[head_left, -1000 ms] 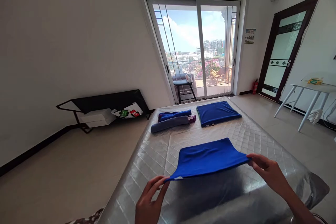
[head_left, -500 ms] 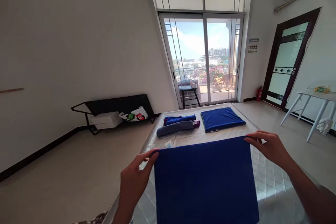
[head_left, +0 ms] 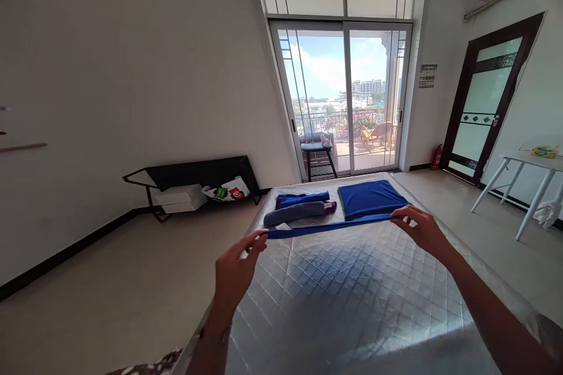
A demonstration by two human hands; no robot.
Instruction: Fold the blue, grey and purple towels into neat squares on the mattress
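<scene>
A blue cloth (head_left: pixel 325 227) is stretched between my two hands above the mattress, seen nearly edge-on as a thin strip. My left hand (head_left: pixel 237 266) pinches its left corner between thumb and fingers. At the other end, my right hand (head_left: pixel 417 228) grips the right corner the same way. Beyond the strip lie a rolled grey-blue cloth (head_left: pixel 294 214) with a purple end and a folded dark blue cloth (head_left: pixel 308 198) behind it. To their right is a flat, folded blue cloth (head_left: pixel 372 196), its near edge close to the held strip.
The quilted mattress (head_left: pixel 352 299) has a shiny cover. Against the left wall stands a black rack (head_left: pixel 197 173) with white boxes (head_left: pixel 180 198). A white table (head_left: pixel 528 161) is at right, and a dark stool (head_left: pixel 317 149) stands by the sliding glass door.
The cloth hung down as a broad sheet before; now it shows as a narrow strip, and the mattress beneath is visible. My right hand has moved left; my left hand shifted slightly right.
</scene>
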